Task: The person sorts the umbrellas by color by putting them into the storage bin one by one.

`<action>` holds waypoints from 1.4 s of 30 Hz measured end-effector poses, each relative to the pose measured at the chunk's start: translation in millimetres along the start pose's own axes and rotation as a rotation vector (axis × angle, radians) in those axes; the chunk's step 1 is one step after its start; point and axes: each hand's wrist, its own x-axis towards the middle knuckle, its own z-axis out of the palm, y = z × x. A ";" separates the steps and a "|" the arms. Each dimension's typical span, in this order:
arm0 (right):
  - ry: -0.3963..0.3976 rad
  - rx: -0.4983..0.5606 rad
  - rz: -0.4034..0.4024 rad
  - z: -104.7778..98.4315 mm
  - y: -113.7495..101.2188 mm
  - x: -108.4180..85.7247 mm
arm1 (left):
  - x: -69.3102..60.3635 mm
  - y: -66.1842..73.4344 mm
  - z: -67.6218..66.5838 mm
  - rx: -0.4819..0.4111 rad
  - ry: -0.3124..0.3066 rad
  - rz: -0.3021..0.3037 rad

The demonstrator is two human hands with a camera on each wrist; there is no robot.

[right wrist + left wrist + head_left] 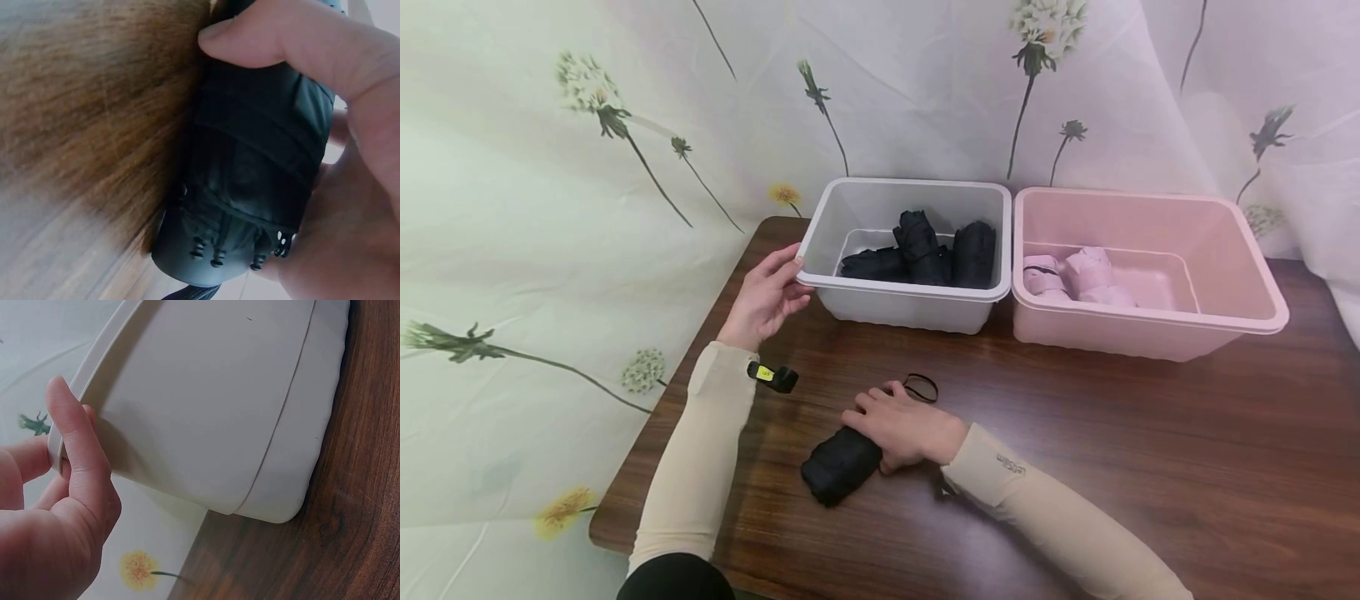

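My right hand (904, 427) grips a folded black umbrella (841, 467) that lies on the table in the head view. Its wrist loop shows beyond the fingers. In the right wrist view the thumb lies across the umbrella's (256, 144) fabric, and rib tips show near the handle end. With thumb and fingers, my left hand (767, 296) pinches the left rim of a white bin (902, 307); the left wrist view shows the rim (103, 347) between them. Several black folded umbrellas (973, 254) lie inside that bin.
A pink bin (1150, 329) stands right beside the white one, with pink folded umbrellas (1093, 275) in its left part. Both bins stand at the back of the brown wooden table (1112, 450). Behind hangs a pale cloth (910, 83) printed with dandelions.
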 end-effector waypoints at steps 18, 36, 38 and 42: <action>0.138 0.198 -0.031 -31.1 10.4 -22.0 | 0.9 -0.7 -0.4 0.033 0.006 0.000; 0.232 0.421 -0.051 -60.6 18.6 -43.0 | 0.2 -0.9 0.4 0.022 0.001 0.015; 0.252 0.461 -0.061 -62.9 20.4 -44.5 | -0.1 -1.0 0.6 0.017 -0.004 0.018; 0.346 0.513 -0.109 -68.4 24.4 -47.4 | 0.0 -1.3 0.4 0.012 -0.012 0.023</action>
